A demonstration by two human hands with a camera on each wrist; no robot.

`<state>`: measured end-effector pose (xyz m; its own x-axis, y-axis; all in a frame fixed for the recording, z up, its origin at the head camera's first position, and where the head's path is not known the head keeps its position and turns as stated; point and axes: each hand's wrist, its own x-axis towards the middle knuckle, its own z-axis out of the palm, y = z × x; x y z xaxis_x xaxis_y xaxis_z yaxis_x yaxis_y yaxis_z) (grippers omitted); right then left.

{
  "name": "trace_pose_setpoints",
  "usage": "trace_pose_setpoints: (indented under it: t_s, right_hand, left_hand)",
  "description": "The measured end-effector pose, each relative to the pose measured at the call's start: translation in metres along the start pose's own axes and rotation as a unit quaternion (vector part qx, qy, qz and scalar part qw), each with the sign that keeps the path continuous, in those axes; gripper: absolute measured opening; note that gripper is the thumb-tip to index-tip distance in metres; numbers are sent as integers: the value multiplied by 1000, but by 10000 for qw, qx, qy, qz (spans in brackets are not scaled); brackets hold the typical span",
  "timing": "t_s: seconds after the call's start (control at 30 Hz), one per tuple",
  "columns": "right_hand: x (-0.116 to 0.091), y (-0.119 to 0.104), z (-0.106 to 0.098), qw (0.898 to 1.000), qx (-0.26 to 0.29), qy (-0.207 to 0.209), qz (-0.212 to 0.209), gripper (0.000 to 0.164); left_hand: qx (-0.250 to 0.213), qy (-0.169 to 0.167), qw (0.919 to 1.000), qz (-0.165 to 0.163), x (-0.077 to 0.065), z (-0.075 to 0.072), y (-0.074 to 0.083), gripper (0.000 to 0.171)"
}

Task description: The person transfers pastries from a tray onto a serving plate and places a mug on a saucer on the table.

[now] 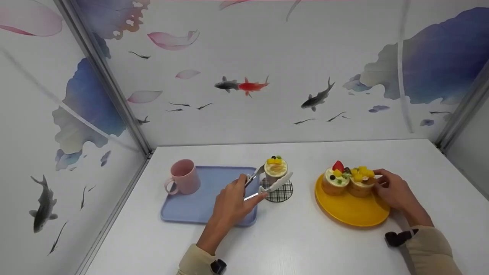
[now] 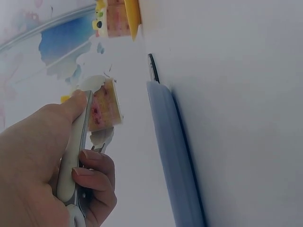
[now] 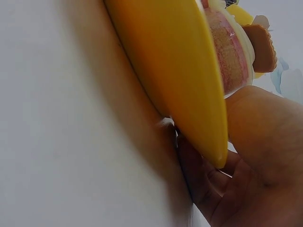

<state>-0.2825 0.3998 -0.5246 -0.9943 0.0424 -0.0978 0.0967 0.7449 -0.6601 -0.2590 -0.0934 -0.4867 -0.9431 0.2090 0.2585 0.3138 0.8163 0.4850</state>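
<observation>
My left hand (image 1: 231, 198) grips white-tipped tongs (image 1: 280, 182), with a cake cup (image 1: 276, 168) topped with yellow fruit between their arms. That cup is over the back of a round checked coaster (image 1: 280, 194); I cannot tell whether its base touches. Pink and cream layers show through its side in the left wrist view. On the right, my right hand (image 1: 395, 191) grips the rim of a yellow plate (image 1: 359, 214), some fingers under the edge. Its upper fingers are against the mango-topped cake cup (image 1: 360, 187). Beside that cup stands a strawberry-topped one (image 1: 335, 183).
Left of the coaster lies a blue tray (image 1: 187, 212), its right edge beneath my left hand. A pink mug (image 1: 184, 177) stands on the tray's back left part. White panels (image 1: 244, 122) painted with fish and petals enclose the table's back and sides.
</observation>
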Motion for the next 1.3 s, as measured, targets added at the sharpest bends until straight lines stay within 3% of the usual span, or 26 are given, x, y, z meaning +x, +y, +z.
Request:
trace_pose_setpoints:
  t_s: [0.53,0.83,1.3]
  right_hand:
    - [1,0,0,9999,37,-92,78,54]
    - [0,2,1,9998,-14,94,-158,52]
    - [0,0,0,10000,17,-25,-71,52]
  left_hand:
    - [159,-520,9982,261,-3,14,16,81]
    - [320,-654,9964,427,-3,23,31,90]
    - [557,-924,9909,799,-1,35,51,86]
